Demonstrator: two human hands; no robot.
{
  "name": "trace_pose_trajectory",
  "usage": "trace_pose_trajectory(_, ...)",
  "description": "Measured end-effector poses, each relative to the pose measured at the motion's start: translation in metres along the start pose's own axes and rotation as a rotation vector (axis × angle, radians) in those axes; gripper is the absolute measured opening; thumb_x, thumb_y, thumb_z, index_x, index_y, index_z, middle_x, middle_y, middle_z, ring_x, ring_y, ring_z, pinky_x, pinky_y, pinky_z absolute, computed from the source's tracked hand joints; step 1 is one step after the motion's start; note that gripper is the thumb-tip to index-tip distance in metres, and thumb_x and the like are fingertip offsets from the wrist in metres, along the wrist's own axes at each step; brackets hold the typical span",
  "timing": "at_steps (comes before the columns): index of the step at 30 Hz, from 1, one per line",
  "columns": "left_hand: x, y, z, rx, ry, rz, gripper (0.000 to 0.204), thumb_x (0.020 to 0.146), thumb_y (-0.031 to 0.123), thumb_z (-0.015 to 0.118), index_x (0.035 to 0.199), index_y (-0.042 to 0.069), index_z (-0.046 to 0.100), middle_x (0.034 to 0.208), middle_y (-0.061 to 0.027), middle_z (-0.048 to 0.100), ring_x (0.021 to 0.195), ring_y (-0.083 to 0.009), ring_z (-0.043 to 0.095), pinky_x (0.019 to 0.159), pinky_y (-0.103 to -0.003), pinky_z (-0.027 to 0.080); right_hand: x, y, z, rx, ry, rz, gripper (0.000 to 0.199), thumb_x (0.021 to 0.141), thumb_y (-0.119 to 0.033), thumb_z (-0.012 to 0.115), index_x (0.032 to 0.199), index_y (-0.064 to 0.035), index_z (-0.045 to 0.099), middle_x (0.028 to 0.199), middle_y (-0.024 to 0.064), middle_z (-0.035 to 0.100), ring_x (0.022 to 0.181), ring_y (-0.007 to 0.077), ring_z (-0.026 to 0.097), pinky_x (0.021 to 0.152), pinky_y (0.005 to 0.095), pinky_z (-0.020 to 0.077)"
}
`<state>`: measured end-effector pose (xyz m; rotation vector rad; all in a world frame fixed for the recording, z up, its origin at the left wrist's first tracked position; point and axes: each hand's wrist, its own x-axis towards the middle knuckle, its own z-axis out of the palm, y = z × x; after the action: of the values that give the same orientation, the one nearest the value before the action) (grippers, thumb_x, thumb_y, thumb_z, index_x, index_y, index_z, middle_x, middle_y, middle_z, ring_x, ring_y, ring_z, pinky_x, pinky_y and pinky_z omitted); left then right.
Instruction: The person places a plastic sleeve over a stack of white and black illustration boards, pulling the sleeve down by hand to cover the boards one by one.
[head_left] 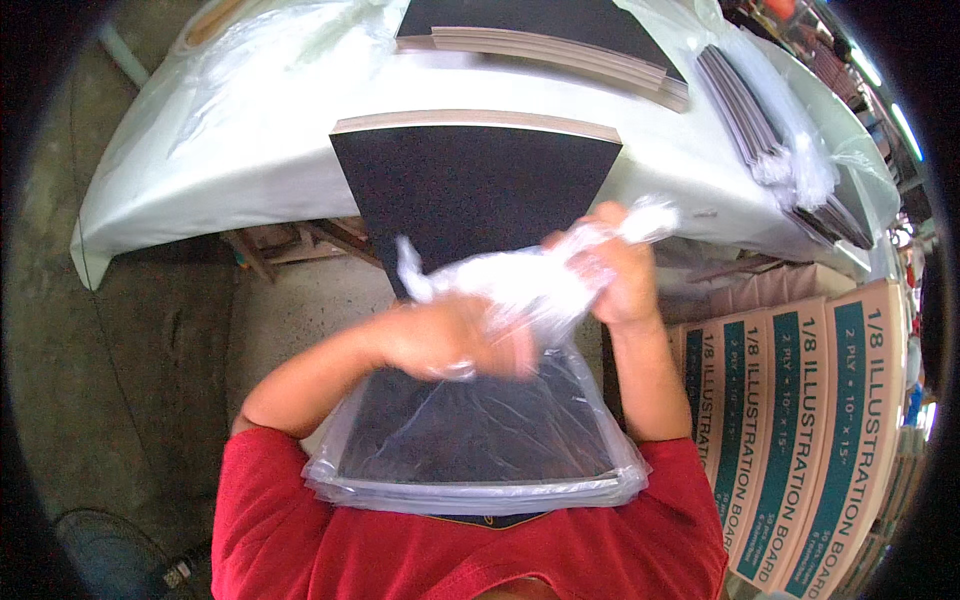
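Note:
Close to my chest lies a stack of black boards (480, 420) inside a clear plastic bag (628, 484). Above it, crumpled clear plastic (530, 285) is bunched between my hands; whether it belongs to that same bag I cannot tell. My right hand (622, 268) is closed around the upper right end of the bunch. My left hand (450, 335), blurred by motion, is curled on its lower left part, with bits of plastic showing on both sides of it. Just beyond my hands, another stack of black boards (470, 180) reaches to the table, partly hidden by the plastic.
A table with a white cover (250, 150) spans the far side. On it rest more black boards (540, 25) and, at the right, plastic-wrapped boards (750, 110). Printed brown cartons (840, 400) stand at my right. A dark fan (110, 550) is at the lower left.

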<state>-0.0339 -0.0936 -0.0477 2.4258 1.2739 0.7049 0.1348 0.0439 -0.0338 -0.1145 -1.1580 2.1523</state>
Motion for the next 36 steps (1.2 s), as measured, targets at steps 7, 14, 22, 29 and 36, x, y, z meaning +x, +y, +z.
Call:
trace_pose_trajectory(7, -0.034, -0.014, -0.049, -1.731, 0.503, -0.398, 0.026, 0.078, 0.033, 0.058, 0.07, 0.009, 0.055, 0.058, -0.0006, 0.052, 0.059, -0.0078, 0.052, 0.06, -0.027, 0.045, -0.034, -0.053, -0.053, -0.582, -0.275, 0.372, 0.016, 0.074, -0.011, 0.059, 0.086, -0.0011, 0.053, 0.079, 0.0075, 0.058, 0.071, 0.0141, 0.055, 0.062, 0.0269, 0.0437)
trace_pose_trajectory(14, -0.05, -0.027, -0.046, -1.383, 0.643, -0.355, 0.03, 0.082, 0.031, 0.052, 0.092, 0.002, 0.056, 0.088, -0.0078, 0.061, 0.078, -0.0189, 0.057, 0.075, -0.033, 0.045, -0.037, -0.029, -0.052, -0.328, -0.168, 0.569, 0.028, 0.082, -0.025, 0.05, 0.097, -0.0011, 0.052, 0.07, 0.0048, 0.055, 0.054, 0.0119, 0.049, 0.048, 0.0264, 0.041)
trace_pose_trajectory(22, -0.078, -0.045, 0.004, -1.459, 0.148, -0.401, 0.031, 0.072, 0.037, 0.062, 0.082, 0.008, 0.059, 0.07, -0.0046, 0.057, 0.073, -0.016, 0.053, 0.066, -0.03, 0.042, -0.039, 0.01, -0.044, 0.637, -0.138, 0.004, 0.048, 0.082, -0.03, 0.053, 0.122, -0.0065, 0.038, 0.055, -0.0008, 0.044, 0.037, 0.0024, 0.034, 0.034, 0.0161, 0.0316)
trace_pose_trajectory(29, -0.023, -0.035, -0.081, -1.152, 0.937, -0.333, 0.011, 0.074, 0.0, 0.052, 0.076, 0.011, 0.051, 0.058, -0.0002, 0.043, 0.056, -0.0114, 0.045, 0.057, -0.023, 0.039, 0.019, -0.02, -0.044, -1.237, 0.648, -0.714, 0.049, 0.066, 0.008, 0.054, 0.113, -0.007, 0.051, 0.096, 0.0055, 0.05, 0.068, 0.0123, 0.053, 0.055, 0.0235, 0.0441)
trace_pose_trajectory(36, -0.07, -0.021, -0.048, 0.362, 0.8, -0.277, 0.009, 0.065, 0.009, 0.06, 0.073, 0.009, 0.066, 0.072, -0.007, 0.053, 0.067, -0.0191, 0.052, 0.059, -0.03, 0.042, -0.019, -0.017, -0.036, -1.786, 0.262, -0.985, 0.026, 0.07, 0.004, 0.056, 0.094, -0.0022, 0.063, 0.099, 0.0129, 0.057, 0.091, 0.0233, 0.056, 0.077, 0.03, 0.0465)
